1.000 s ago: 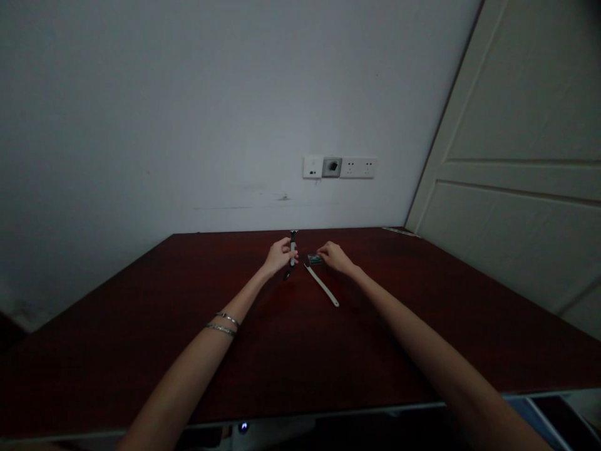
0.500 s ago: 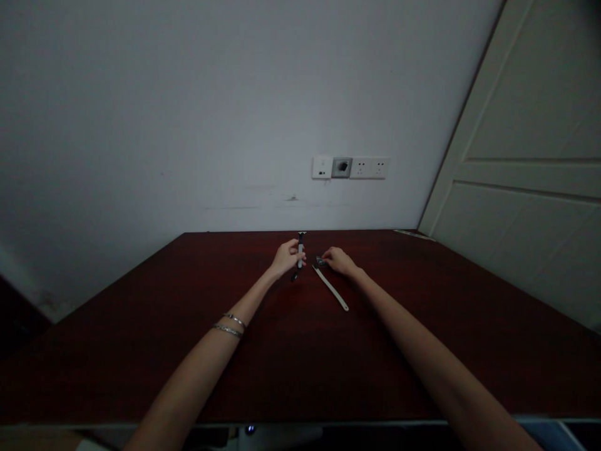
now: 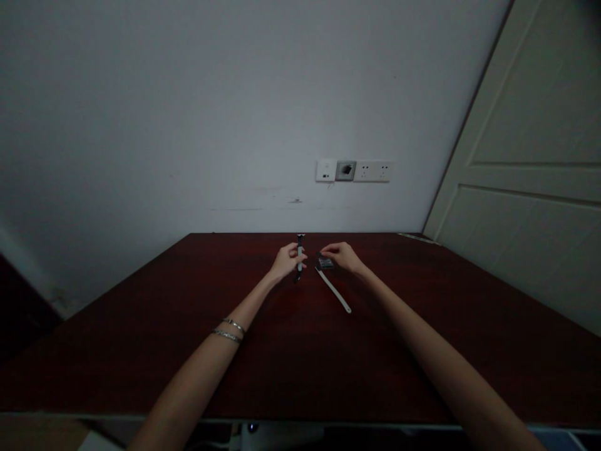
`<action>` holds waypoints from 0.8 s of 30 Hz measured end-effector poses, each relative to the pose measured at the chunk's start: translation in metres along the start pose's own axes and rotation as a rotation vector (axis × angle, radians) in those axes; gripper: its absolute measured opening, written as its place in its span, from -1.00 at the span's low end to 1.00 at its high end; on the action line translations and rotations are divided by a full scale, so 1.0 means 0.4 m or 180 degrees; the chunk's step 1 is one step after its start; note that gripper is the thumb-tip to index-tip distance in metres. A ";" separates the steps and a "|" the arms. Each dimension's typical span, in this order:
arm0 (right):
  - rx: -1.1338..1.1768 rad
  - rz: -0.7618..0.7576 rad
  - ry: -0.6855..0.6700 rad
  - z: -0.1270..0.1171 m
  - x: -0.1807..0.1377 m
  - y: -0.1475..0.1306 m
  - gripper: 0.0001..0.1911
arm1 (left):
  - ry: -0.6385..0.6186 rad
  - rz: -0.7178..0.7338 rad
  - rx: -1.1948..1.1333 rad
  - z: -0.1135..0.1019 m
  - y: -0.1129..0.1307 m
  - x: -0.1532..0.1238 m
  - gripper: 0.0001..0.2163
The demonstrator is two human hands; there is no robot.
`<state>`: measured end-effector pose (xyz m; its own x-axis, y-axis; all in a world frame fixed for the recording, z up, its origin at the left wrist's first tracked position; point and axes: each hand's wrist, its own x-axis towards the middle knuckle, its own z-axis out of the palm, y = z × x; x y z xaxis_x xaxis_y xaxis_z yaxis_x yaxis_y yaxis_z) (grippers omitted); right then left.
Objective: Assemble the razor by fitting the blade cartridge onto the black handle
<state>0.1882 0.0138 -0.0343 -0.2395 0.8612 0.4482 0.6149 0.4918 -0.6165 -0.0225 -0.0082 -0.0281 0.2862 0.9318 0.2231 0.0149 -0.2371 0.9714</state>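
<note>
Item: slim T-headed tool, grey grip with black ends, upright at mid-table towards the far edge, head at the far end. Held in the left hand, whose thumb and fingers are clamped around the grip; two silver-coloured metal bracelets on that forearm.

Item: small dark piece, too small to identify, pinched at the tips of the right hand, thumb and fingers drawn together.

Item: small, flat, clear-and-dark packet, just below the right fingers; contents indistinct.

Item: long off-white handle with dark tip, lying aslant, tip far left, holed end near right.

Support: dark red wooden table.

Surroundings: pale wall beyond; white socket plate on it; cream panelled door, right.
</note>
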 end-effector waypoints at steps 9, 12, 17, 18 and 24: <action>0.0471 -0.0066 0.0028 0.036 -0.047 -0.087 -0.76 | -0.0249 0.0002 -0.0144 -0.019 -0.005 -0.004 -0.74; 0.0417 -0.0007 0.0090 0.045 -0.051 -0.095 -0.77 | -0.0332 0.0014 -0.0129 -0.021 -0.006 -0.006 -0.73; 0.0393 0.0000 0.0157 0.054 -0.056 -0.114 -0.78 | -0.0340 -0.0038 -0.0006 -0.019 -0.006 -0.008 -0.74; 0.0391 -0.0021 0.0143 0.056 -0.058 -0.119 -0.78 | -0.0321 -0.0041 0.0032 -0.018 -0.006 -0.008 -0.74; 0.0221 -0.0285 0.0109 0.058 -0.069 -0.141 -0.76 | -0.0248 -0.0045 0.0085 -0.020 -0.009 -0.003 -0.76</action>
<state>0.1429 -0.0348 -0.0270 -0.2647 0.8091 0.5247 0.5384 0.5754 -0.6156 -0.0305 -0.0064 -0.0312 0.3593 0.9112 0.2014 0.0448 -0.2324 0.9716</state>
